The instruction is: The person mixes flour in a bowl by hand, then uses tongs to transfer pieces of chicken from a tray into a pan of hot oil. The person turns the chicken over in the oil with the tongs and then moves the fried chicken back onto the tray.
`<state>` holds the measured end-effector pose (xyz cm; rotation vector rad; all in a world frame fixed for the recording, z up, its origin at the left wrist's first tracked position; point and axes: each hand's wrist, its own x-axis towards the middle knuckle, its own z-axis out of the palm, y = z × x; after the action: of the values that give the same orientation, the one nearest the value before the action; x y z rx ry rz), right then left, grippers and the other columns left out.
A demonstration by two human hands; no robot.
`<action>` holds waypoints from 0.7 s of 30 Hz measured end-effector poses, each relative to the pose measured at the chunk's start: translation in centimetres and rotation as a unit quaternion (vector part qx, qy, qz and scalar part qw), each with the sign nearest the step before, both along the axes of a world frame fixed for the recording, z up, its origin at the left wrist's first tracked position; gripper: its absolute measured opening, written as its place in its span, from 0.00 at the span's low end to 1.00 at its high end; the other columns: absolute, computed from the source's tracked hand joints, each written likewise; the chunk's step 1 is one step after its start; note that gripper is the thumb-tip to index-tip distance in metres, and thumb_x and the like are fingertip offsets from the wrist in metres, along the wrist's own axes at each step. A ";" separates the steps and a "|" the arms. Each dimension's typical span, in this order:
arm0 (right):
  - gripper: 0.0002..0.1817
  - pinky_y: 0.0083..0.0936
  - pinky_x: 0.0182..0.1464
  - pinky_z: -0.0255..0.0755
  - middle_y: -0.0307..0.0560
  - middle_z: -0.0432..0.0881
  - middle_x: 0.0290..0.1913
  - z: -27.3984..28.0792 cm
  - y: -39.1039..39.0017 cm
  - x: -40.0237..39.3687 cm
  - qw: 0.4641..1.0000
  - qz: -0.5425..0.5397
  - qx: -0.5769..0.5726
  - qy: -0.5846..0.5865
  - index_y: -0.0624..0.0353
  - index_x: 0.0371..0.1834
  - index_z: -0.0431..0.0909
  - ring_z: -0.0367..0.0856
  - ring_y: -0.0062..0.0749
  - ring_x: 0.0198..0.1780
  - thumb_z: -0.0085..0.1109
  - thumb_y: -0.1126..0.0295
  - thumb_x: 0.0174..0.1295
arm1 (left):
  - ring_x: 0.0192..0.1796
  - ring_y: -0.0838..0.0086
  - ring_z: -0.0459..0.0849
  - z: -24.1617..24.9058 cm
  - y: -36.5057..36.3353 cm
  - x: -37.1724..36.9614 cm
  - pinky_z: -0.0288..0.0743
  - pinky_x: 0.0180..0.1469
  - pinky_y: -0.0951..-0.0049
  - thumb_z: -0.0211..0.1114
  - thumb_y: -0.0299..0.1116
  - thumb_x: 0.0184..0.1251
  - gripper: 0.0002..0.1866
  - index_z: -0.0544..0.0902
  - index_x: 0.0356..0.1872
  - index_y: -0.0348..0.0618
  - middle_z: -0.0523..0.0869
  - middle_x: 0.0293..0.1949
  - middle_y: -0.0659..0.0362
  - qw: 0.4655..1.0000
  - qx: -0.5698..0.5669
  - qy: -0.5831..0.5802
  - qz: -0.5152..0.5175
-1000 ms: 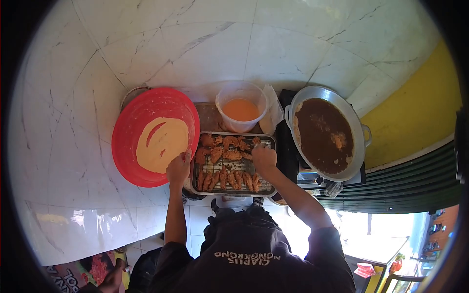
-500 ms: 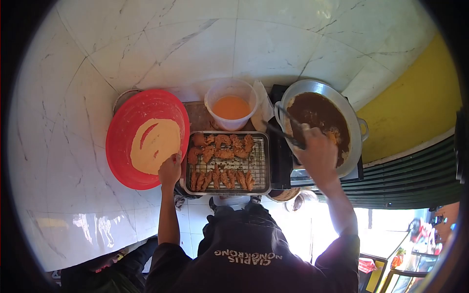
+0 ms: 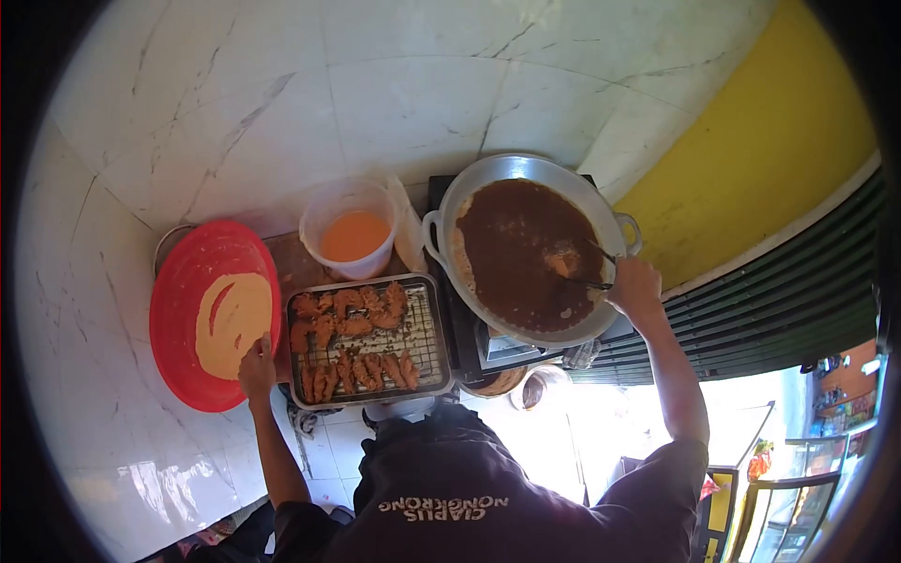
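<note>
My right hand (image 3: 636, 287) is closed around a pair of dark tongs (image 3: 593, 283), reaching over the right side of a large metal wok (image 3: 477, 171). The tongs' two arms are spread on either side of a battered piece (image 3: 563, 263) in the brown frying oil (image 3: 521, 225). At the left, my left hand (image 3: 255, 370) has its fingers closed at the near right rim of a red basin (image 3: 169, 314). Pale flour (image 3: 225, 324) lies inside the basin, with streaks where the red bottom shows through.
Between the hands, a metal tray with a wire rack (image 3: 427, 342) holds two rows of fried pieces (image 3: 361, 371). Behind it stands a translucent bucket (image 3: 314, 220) of orange liquid (image 3: 355, 235). The wok sits on a stove (image 3: 502, 349), beside a dark green corrugated panel (image 3: 751, 305).
My right hand has swung right, bringing the tongs from the wok's left side to the piece on its right. My view has shifted and tilted; my left hand stays at the basin's rim.
</note>
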<state>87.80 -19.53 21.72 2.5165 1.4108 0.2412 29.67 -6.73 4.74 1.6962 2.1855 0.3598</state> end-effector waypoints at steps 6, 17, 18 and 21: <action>0.17 0.36 0.45 0.79 0.50 0.83 0.39 1.1 0.8 -1.1 0.991 -0.007 -0.091 0.095 0.56 0.36 0.82 0.84 0.43 0.44 0.72 0.63 0.42 | 0.48 0.48 0.81 0.1 -0.2 0.3 0.73 0.50 0.53 0.40 0.61 0.70 0.31 0.82 0.51 0.47 0.85 0.43 0.47 1.000 0.006 0.007 0.019; 0.09 0.30 0.42 0.79 0.46 0.80 0.41 -4.5 1.9 0.5 0.994 0.099 -0.025 -0.046 0.58 0.39 0.81 0.84 0.37 0.42 0.60 0.72 0.53 | 0.47 0.47 0.82 0.3 -0.3 0.4 0.73 0.49 0.53 0.41 0.60 0.70 0.31 0.82 0.50 0.47 0.85 0.42 0.45 0.999 0.010 0.020 0.027; 0.09 0.30 0.42 0.79 0.46 0.80 0.41 -4.5 1.9 0.6 0.994 0.099 -0.024 -0.047 0.58 0.39 0.81 0.84 0.37 0.42 0.60 0.72 0.53 | 0.47 0.47 0.82 0.2 -0.3 0.4 0.73 0.49 0.53 0.41 0.60 0.70 0.31 0.82 0.50 0.46 0.85 0.42 0.45 1.000 0.004 0.018 0.025; 0.11 0.30 0.41 0.79 0.45 0.80 0.41 -4.9 1.8 0.8 0.992 0.105 -0.014 -0.064 0.58 0.41 0.79 0.85 0.36 0.42 0.60 0.72 0.54 | 0.48 0.47 0.81 0.4 -0.2 0.4 0.73 0.50 0.53 0.40 0.61 0.70 0.32 0.82 0.50 0.46 0.85 0.43 0.46 1.000 -0.004 0.016 0.024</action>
<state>88.64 -17.68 16.83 2.2843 1.6138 0.4108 30.05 -6.90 5.10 1.6597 2.2510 0.3382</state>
